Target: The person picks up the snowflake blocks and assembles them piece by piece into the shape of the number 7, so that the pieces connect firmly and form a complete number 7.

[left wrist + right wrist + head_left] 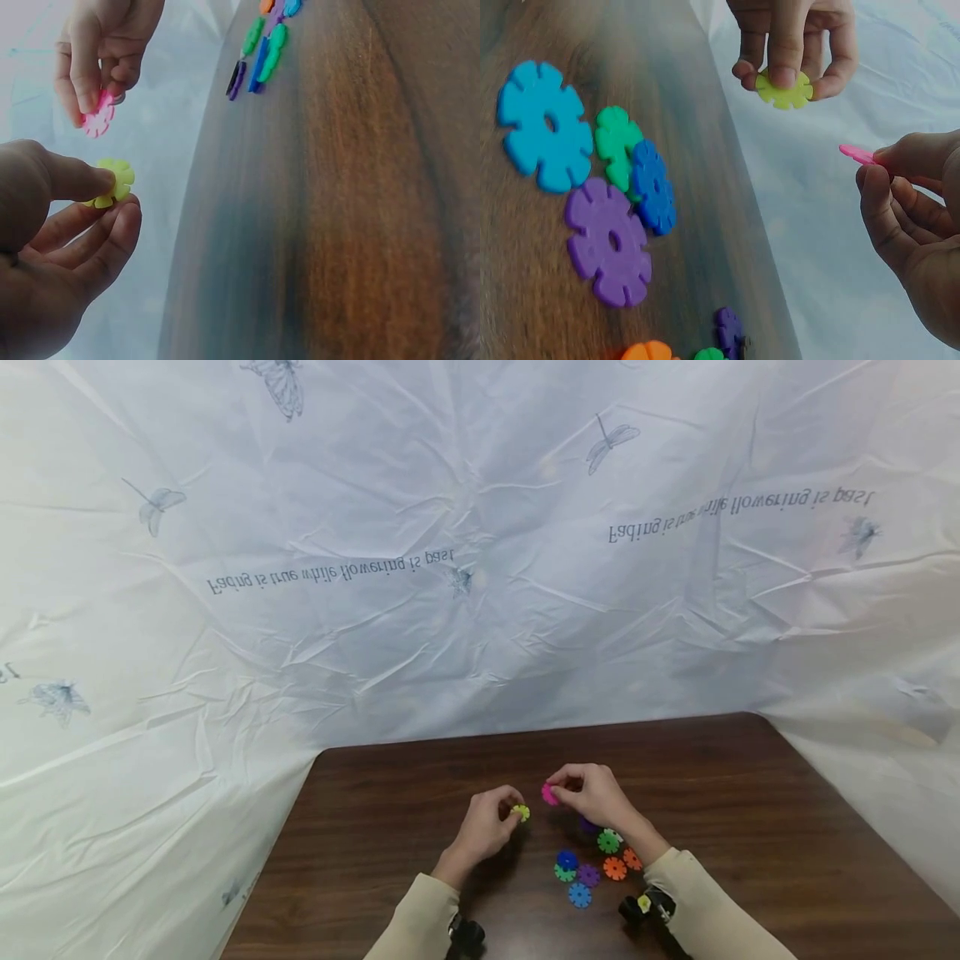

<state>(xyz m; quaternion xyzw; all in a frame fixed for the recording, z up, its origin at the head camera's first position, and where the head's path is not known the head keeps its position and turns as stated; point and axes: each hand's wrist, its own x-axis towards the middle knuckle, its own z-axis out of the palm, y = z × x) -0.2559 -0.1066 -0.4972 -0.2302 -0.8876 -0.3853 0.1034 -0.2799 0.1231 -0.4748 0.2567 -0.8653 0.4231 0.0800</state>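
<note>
Between thumb and fingers, my left hand point(483, 825) pinches a yellow notched plastic disc point(114, 182), raised above the table. My right hand point(596, 793) pinches a pink notched disc point(98, 116) by its edge, a little to the right and farther off. A small gap separates the two discs. In the right wrist view the pink disc is seen nearly edge-on, while the yellow disc point(784, 90) shows its flat side. Under and in front of the right hand lie a purple disc point(588, 825) and a green disc point(608, 841).
On the brown wooden table point(360, 860) lie more loose discs: a light blue disc point(580, 895), a dark blue disc point(567, 859) touching a green one, a purple disc point(609, 241) and an orange disc point(615, 868). A white printed sheet point(480, 635) hangs behind the table.
</note>
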